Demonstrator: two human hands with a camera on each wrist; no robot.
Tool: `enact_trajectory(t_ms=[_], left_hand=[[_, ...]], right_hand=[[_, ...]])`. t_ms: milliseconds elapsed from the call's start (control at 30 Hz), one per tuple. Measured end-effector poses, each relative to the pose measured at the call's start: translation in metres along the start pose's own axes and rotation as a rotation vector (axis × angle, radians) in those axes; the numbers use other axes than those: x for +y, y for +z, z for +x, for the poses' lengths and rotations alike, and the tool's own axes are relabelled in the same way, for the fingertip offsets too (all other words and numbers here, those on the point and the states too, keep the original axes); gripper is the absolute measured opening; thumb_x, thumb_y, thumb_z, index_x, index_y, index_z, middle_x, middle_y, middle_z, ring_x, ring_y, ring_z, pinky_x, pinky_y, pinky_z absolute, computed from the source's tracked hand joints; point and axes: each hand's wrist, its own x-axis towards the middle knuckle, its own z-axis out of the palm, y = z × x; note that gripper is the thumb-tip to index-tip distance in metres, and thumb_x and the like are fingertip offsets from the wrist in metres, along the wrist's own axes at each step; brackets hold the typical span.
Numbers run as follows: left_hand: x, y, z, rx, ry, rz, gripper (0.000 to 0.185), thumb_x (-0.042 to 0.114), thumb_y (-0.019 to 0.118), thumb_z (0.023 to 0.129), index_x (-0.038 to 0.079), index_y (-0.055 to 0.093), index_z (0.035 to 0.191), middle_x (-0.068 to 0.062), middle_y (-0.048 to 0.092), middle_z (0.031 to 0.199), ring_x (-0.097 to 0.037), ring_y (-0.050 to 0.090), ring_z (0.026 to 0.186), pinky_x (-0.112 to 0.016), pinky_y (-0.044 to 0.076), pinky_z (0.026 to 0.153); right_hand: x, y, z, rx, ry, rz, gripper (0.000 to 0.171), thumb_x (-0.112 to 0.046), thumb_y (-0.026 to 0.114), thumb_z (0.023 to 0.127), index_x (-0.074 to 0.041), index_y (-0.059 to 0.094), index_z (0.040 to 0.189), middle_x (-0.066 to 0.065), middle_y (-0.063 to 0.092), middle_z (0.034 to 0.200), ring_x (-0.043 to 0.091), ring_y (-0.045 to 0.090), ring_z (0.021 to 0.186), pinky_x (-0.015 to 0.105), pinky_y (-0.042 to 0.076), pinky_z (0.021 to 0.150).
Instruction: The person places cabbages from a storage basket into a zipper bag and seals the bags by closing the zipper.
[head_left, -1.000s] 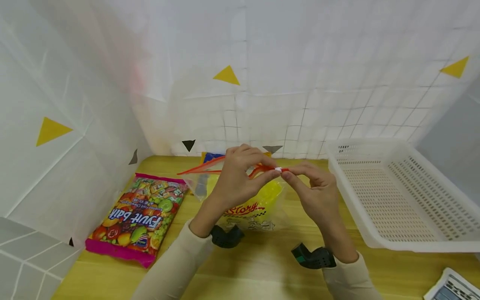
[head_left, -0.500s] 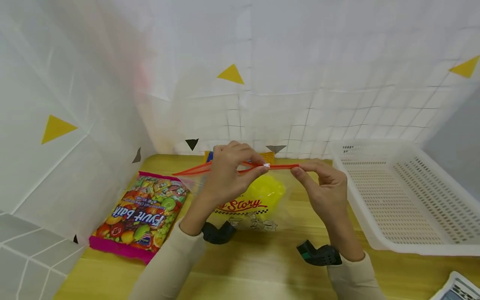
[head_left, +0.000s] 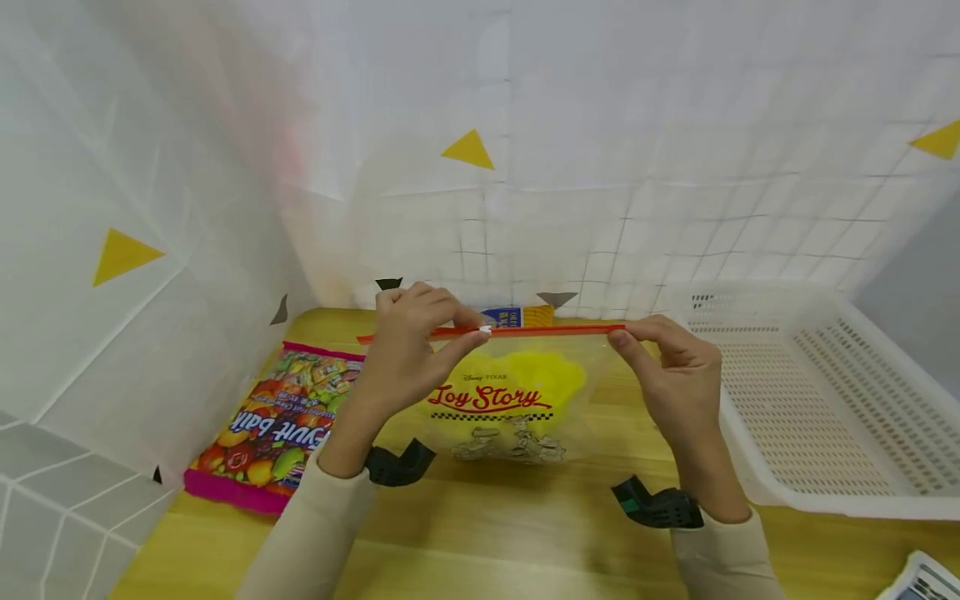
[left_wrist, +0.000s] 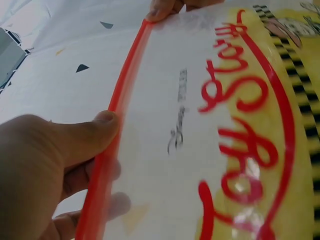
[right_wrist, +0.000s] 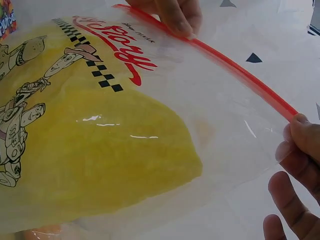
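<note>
A clear zip bag (head_left: 495,392) printed with "Toy Story" hangs upright between both hands, something yellow showing through it. Along its top runs a red zip strip (head_left: 555,331) with a small white slider (head_left: 486,330). My left hand (head_left: 408,354) pinches the strip at the slider between thumb and fingers; the left wrist view shows the thumb (left_wrist: 92,135) on the near face. At the strip's right end my right hand (head_left: 675,379) pinches the corner of the bag, and the right wrist view has its thumb (right_wrist: 306,131) on that end.
On the left lies a fruit candy bag (head_left: 277,425) with pink edges. A blue and orange packet (head_left: 536,316) is partly hidden behind the zip bag. To the right stands a white perforated basket (head_left: 765,475). Part of a printed packet (head_left: 922,579) shows at the bottom right.
My left hand has slid leftward with the white slider along the red strip, and the strip right of it is now pressed together. The right hand has moved slightly right, holding the corner.
</note>
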Motion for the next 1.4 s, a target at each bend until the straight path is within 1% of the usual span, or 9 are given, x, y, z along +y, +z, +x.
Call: enact_trajectory(t_ms=[133,333,600,767,867,1000,1133,1333,1400], left_hand=[[-0.005,-0.005,-0.007,0.014,-0.002,0.015,0.009,0.026,0.080,0.089,0.018,0.078,0.092,0.004,0.075,0.089,-0.018,0.060,0.101,-0.056,0.028,0.096],[-0.013,-0.015,-0.016,0.037,0.026,0.041,0.009,0.025,0.082,0.087,0.018,0.079,0.093,0.004,0.075,0.089,-0.019,0.059,0.099,-0.056,0.026,0.096],[-0.024,-0.030,-0.033,0.068,0.029,0.068,0.010,0.022,0.085,0.083,0.018,0.078,0.089,0.002,0.074,0.088,-0.021,0.059,0.100,-0.056,0.027,0.094],[-0.031,-0.037,-0.040,0.071,0.037,0.020,0.012,0.017,0.087,0.081,0.018,0.076,0.087,0.003,0.075,0.091,-0.021,0.058,0.103,-0.055,0.027,0.097],[-0.034,-0.039,-0.043,0.070,0.034,-0.011,0.015,0.014,0.087,0.080,0.018,0.074,0.086,0.003,0.075,0.092,-0.020,0.058,0.104,-0.055,0.026,0.099],[-0.038,-0.044,-0.047,0.067,0.025,-0.029,0.014,0.014,0.087,0.081,0.019,0.074,0.086,0.004,0.074,0.092,-0.018,0.057,0.103,-0.053,0.026,0.097],[-0.040,-0.050,-0.052,0.070,0.005,-0.039,0.015,0.013,0.086,0.081,0.020,0.074,0.087,0.005,0.073,0.092,-0.017,0.058,0.104,-0.050,0.026,0.097],[-0.047,-0.058,-0.061,0.088,-0.025,-0.045,0.019,0.007,0.087,0.078,0.019,0.075,0.088,0.003,0.074,0.093,-0.022,0.060,0.109,-0.053,0.027,0.103],[-0.049,-0.060,-0.063,0.094,-0.039,-0.041,0.018,0.007,0.087,0.079,0.018,0.076,0.087,0.002,0.075,0.094,-0.022,0.060,0.110,-0.054,0.027,0.104]], right_hand=[[0.000,-0.003,-0.001,0.002,0.035,-0.049,0.012,0.003,0.074,0.089,0.014,0.074,0.092,-0.004,0.075,0.081,0.012,0.065,0.084,0.026,0.047,0.103],[0.001,-0.004,0.000,-0.015,0.006,-0.028,0.007,0.014,0.069,0.087,0.016,0.073,0.093,-0.006,0.076,0.084,0.011,0.067,0.083,0.024,0.051,0.094],[0.003,-0.005,0.003,-0.021,-0.034,-0.001,0.006,0.013,0.070,0.087,0.015,0.074,0.092,-0.003,0.076,0.085,0.012,0.066,0.082,0.026,0.050,0.090],[0.004,-0.009,0.003,-0.018,-0.035,0.002,0.008,0.017,0.068,0.087,0.015,0.074,0.092,-0.004,0.076,0.084,0.011,0.065,0.081,0.024,0.051,0.090],[0.005,-0.012,0.001,-0.015,-0.022,-0.029,0.007,0.015,0.069,0.087,0.016,0.073,0.093,-0.005,0.075,0.083,0.010,0.064,0.079,0.023,0.051,0.087],[0.005,-0.015,0.001,-0.010,-0.008,-0.064,0.008,0.014,0.069,0.087,0.016,0.073,0.094,-0.006,0.075,0.083,0.010,0.064,0.079,0.022,0.051,0.086],[0.006,-0.018,0.001,-0.006,-0.015,-0.044,0.009,0.016,0.069,0.087,0.016,0.073,0.094,-0.004,0.075,0.083,0.011,0.064,0.080,0.022,0.051,0.088],[0.009,-0.023,0.003,-0.002,-0.030,0.043,0.011,0.022,0.066,0.085,0.017,0.073,0.092,-0.001,0.076,0.083,0.012,0.064,0.079,0.025,0.048,0.093],[0.009,-0.023,0.003,-0.004,-0.027,0.044,0.011,0.022,0.066,0.085,0.017,0.073,0.092,-0.002,0.076,0.083,0.012,0.064,0.080,0.025,0.048,0.095]])
